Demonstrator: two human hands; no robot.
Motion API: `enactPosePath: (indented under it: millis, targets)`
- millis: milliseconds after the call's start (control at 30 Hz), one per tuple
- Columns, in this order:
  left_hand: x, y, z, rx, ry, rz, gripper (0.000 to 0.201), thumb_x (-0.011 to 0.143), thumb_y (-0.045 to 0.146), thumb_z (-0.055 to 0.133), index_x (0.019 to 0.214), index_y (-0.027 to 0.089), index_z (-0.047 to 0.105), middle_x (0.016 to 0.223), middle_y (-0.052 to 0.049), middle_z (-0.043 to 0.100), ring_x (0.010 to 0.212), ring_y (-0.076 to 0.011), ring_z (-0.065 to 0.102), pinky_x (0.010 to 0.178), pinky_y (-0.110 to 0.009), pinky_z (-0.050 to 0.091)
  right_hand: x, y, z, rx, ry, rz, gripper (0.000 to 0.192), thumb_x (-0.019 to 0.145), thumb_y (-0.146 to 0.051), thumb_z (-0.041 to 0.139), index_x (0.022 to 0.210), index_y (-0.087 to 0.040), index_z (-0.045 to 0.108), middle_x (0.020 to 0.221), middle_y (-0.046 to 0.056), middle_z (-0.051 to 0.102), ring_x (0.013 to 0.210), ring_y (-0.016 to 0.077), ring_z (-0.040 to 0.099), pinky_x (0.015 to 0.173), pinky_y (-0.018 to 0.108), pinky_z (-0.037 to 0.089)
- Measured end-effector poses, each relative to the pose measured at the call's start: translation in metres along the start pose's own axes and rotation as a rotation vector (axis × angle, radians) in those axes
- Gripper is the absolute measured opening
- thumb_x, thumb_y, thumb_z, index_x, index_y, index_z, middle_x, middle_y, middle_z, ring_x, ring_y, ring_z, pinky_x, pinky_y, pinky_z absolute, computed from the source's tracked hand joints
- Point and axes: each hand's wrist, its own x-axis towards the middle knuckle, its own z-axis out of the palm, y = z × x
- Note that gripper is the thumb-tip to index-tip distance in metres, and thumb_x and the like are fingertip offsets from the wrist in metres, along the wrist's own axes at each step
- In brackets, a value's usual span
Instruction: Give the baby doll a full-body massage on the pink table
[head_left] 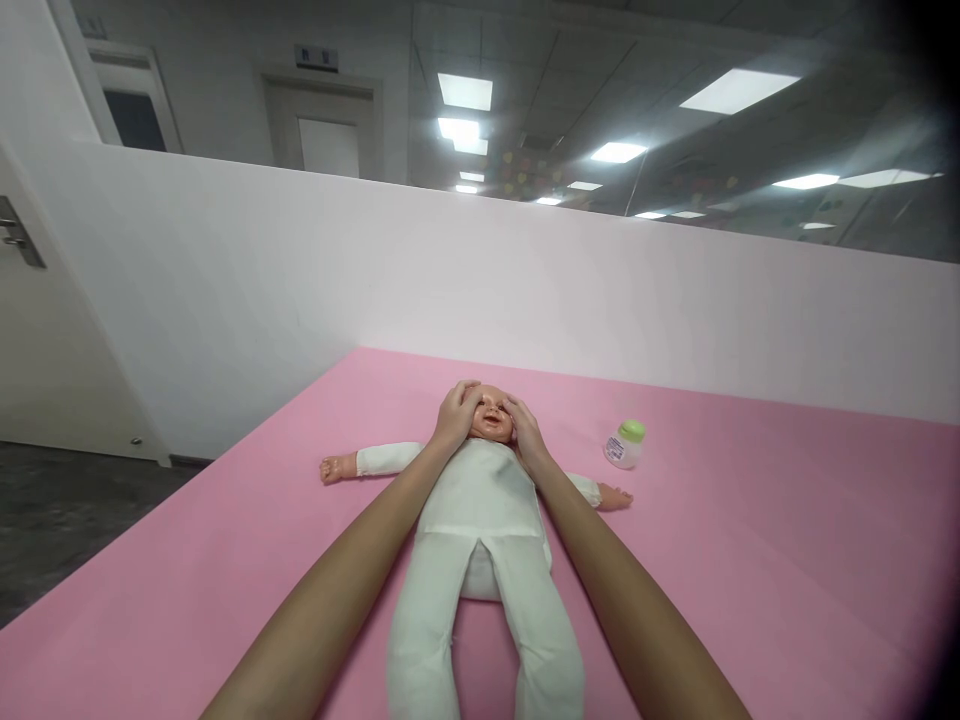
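Note:
A baby doll (480, 500) in a white suit lies on its back on the pink surface (750, 560), arms spread, legs toward me. My left hand (454, 412) cups the left side of the doll's head, with fingers over its forehead. On the other side, my right hand (526, 432) presses against the head and cheek. Both hands touch the head, and the face shows between them.
A small bottle with a green cap (625, 443) lies on the pink surface to the right of the doll. A white partition wall (525, 290) runs behind the surface. Dark floor (67, 520) and a door lie at the left.

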Motion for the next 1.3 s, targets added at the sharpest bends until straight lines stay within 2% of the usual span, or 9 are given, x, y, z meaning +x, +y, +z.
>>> enactPosePath:
  millis: [167,467,700,1033,1300]
  targets:
    - [0.001,0.0003,-0.0003,0.004,0.009,-0.005,0.03,0.09,0.023,0.048,0.111,0.022,0.07,0.123,-0.006,0.07,0.118,-0.0232,0.063,0.106,-0.037,0.046,0.0018,0.0018,-0.0015,0.009,0.021,0.015,0.035,0.076,-0.046,0.075,0.105,-0.026,0.073,0.111,0.0,0.076,0.109,0.0223,0.068,0.092,0.033,0.056]
    - [-0.0022,0.0046,0.0001,-0.005,-0.005,-0.009,0.028,0.088,0.033,0.059,0.112,0.022,0.068,0.122,-0.007,0.071,0.117,-0.0236,0.064,0.103,-0.034,0.047,-0.0011,-0.0012,0.001,0.009,-0.003,0.008,0.036,0.074,-0.044,0.078,0.104,-0.026,0.074,0.11,0.0,0.076,0.107,0.0224,0.068,0.092,0.032,0.055]
    - [0.0004,0.0012,0.0001,-0.003,0.006,-0.018,0.028,0.091,0.025,0.049,0.111,0.023,0.069,0.124,-0.006,0.07,0.118,-0.0232,0.063,0.104,-0.035,0.046,0.003,0.0029,-0.0019,0.002,0.023,0.01,0.034,0.076,-0.045,0.074,0.105,-0.027,0.074,0.109,0.0,0.076,0.109,0.0236,0.068,0.091,0.035,0.057]
    - [-0.0027,0.0054,-0.0003,0.007,-0.004,-0.003,0.028,0.088,0.034,0.06,0.112,0.023,0.068,0.122,-0.007,0.071,0.118,-0.024,0.063,0.102,-0.034,0.047,-0.0015,-0.0017,0.0001,-0.02,-0.019,-0.004,0.039,0.074,-0.045,0.078,0.107,-0.025,0.073,0.111,0.002,0.076,0.107,0.0242,0.068,0.092,0.036,0.056]
    - [0.0011,0.0003,0.0004,0.019,0.007,-0.001,0.031,0.089,0.022,0.045,0.111,0.023,0.068,0.122,-0.006,0.07,0.119,-0.0232,0.062,0.103,-0.036,0.047,0.0033,0.0036,-0.0028,-0.005,0.013,0.011,0.035,0.077,-0.046,0.072,0.107,-0.027,0.073,0.108,0.001,0.076,0.107,0.0237,0.069,0.089,0.036,0.058]
